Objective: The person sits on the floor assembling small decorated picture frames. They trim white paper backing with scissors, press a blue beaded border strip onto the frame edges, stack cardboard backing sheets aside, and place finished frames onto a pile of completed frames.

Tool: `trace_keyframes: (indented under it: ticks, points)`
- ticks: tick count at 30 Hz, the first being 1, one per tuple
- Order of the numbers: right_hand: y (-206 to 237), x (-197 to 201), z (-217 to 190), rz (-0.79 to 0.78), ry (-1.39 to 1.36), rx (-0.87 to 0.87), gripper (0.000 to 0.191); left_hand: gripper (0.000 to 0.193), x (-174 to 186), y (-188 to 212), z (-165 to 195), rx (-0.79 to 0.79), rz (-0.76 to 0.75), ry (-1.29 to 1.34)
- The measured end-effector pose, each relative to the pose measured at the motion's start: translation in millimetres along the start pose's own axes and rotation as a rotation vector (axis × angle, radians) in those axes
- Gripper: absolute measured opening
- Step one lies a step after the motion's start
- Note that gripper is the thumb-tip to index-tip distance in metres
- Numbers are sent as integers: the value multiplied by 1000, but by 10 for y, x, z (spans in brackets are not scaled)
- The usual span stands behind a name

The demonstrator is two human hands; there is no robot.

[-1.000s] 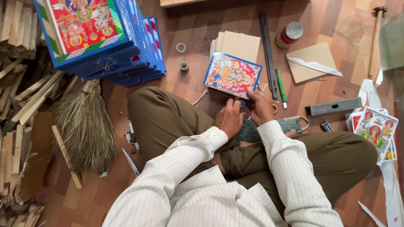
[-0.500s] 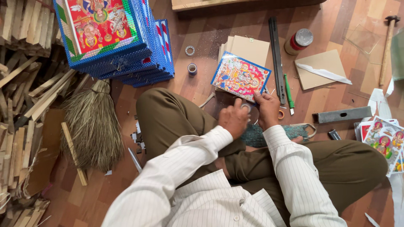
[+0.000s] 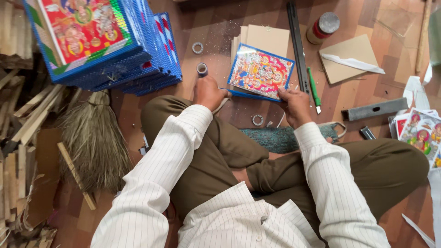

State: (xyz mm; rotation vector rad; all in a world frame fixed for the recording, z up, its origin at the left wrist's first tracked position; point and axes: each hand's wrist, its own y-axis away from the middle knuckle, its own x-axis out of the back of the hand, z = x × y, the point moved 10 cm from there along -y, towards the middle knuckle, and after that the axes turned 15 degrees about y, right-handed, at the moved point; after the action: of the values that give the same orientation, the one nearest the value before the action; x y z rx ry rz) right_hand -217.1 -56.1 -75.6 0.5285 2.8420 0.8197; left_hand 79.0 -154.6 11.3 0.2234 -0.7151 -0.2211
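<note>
Framed picture (image 3: 260, 72), blue-edged, colourful print: lies on the floor (image 3: 367, 92) at upper centre of the frame, atop cardboard sheets (image 3: 266, 39). Left hand (image 3: 207, 92) grasps its lower left corner; right hand (image 3: 295, 104) grasps its lower right edge. Stack of blue frames (image 3: 105, 41), upper left. Broom (image 3: 94, 142), left. Green pen (image 3: 313, 88) just right.
</note>
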Motion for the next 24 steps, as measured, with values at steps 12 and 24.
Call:
trace_keyframes:
  ticks: [12,24]
  points:
    - [215,199,-261,179,120,259,23,38,-163,-181,-87,-165,-55,409]
    - [461,180,-205,321,299,520,16,26,-174,-157,-71,-231,-80,345]
